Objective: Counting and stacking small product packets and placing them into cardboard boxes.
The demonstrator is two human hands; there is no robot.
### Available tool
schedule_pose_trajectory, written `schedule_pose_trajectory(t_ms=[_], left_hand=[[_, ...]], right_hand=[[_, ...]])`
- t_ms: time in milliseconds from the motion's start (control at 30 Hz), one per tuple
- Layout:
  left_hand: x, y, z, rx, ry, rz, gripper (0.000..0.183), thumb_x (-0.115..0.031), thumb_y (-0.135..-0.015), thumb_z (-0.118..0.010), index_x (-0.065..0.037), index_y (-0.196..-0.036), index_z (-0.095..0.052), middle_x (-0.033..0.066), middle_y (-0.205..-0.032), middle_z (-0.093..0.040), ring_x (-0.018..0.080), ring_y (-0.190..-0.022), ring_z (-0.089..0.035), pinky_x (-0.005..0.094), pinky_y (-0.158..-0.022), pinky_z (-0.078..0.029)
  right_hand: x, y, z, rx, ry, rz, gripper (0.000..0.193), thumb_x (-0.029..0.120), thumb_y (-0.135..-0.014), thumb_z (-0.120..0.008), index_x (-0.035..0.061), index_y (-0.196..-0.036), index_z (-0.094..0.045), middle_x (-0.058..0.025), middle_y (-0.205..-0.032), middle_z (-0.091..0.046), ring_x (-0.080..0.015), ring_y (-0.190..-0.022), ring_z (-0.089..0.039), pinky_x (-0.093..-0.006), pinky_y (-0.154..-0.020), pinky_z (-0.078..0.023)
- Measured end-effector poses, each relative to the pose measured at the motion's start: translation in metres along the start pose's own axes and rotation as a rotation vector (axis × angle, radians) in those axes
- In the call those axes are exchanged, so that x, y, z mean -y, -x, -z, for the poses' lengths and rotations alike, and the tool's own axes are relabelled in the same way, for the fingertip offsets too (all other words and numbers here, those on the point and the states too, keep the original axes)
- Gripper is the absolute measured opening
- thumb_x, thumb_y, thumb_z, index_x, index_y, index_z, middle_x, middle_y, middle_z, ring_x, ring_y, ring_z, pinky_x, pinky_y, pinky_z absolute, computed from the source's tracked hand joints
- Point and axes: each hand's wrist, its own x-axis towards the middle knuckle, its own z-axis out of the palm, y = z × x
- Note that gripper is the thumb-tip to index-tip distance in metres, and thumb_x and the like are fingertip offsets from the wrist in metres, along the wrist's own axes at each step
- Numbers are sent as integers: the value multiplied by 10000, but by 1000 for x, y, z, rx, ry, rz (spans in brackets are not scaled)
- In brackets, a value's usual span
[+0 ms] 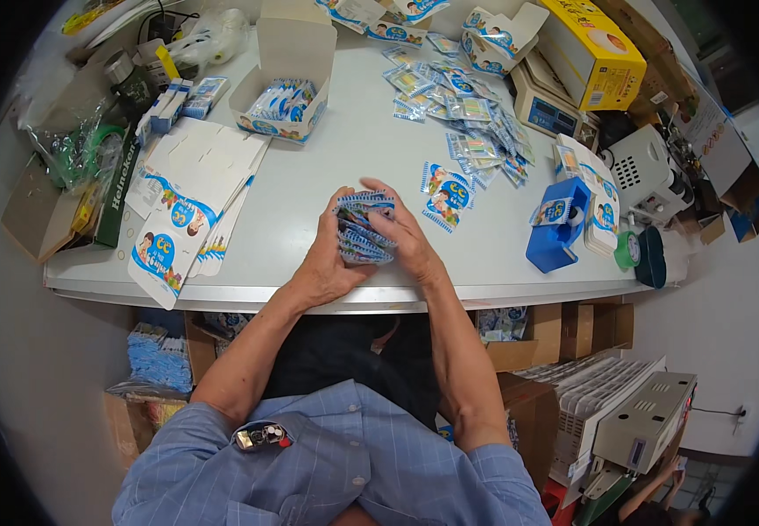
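The left hand [322,266] and right hand [412,244] grip a sachet bundle [363,248] above the table's near side [309,184]. Far left stands an open box [267,125].

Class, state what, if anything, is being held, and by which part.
A bunch of blue-and-white packets, held by its opposite sides between the left grip and the right grip.

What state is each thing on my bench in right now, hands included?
Left hand: curled around the bundle's left side.
Right hand: gripping the bundle's right side.
Sachet bundle: held together between both hands.
White box: lid open, sachets inside.
Flat cartons: not made up, overlapping.
Loose sachets: heaped, unboxed.
Single sachet: lying flat, apart from the hands.
Scale: display too small to read.
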Motion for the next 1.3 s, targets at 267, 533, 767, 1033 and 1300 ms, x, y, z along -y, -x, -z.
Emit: schedule_pose_trajectory(t_ms=[267, 533, 767, 1033, 1300], left_hand=[[-5, -1, -5, 72, 37, 14, 1187, -33, -732, -870, -112, -1603, -67, 183, -1512, -358, 302, -1376, -457, 409, -1154, -419], [7, -5, -7, -84, -42, -28, 902, -11, -753, -863, -86, -1438, -280, 120, -1261, -571, 212, -1189, -603, 353, -1028, -522], [5, -2, -8, -79, -61, -33, 868, -13, -770, -853, -71, -1434, -298, 114, -1220, -610, 194, -1152, -635, 335, -1023, -531], [1, -3, -9, -92, -55, -41, 859, -91, -763, -869, -32, -1428, -330, 159, -1223, -646, 247, -1145, -661, 346, -996, -529], [3, -6, -9, -87, -162, -49, 795, -68, -775, -853, -32, -1402, -365, 152, -1228, -654, 233, -1148, -665, 341, -994, -532]], right_hand=[[-15, 0, -7, 107, -54, 70, 1050, 679, -971, -533, 70, -1651, -12, -213, -1676, -198, -291, -1526, -258, -366, -1233, -215], [30, 2, 49, -120, 510, -42, 683, 453, -949, -676, 28, -1464, -533, -150, -1451, -567, -257, -1344, -519, -392, -1123, -406], [69, -33, 125, -185, 1419, -348, 901, 628, -676, -832, -99, -1184, -671, -270, -1171, -700, -396, -1067, -683, -443, -909, -529], [38, -6, 100, -552, 1248, -583, 746, 547, -640, -865, -64, -1032, -696, -215, -961, -744, -348, -889, -727, -424, -775, -569], [73, -15, 131, -191, 719, -279, 281, 147, -745, -809, -25, -955, -736, -92, -756, -700, -150, -676, -633, -302, -653, -502]])
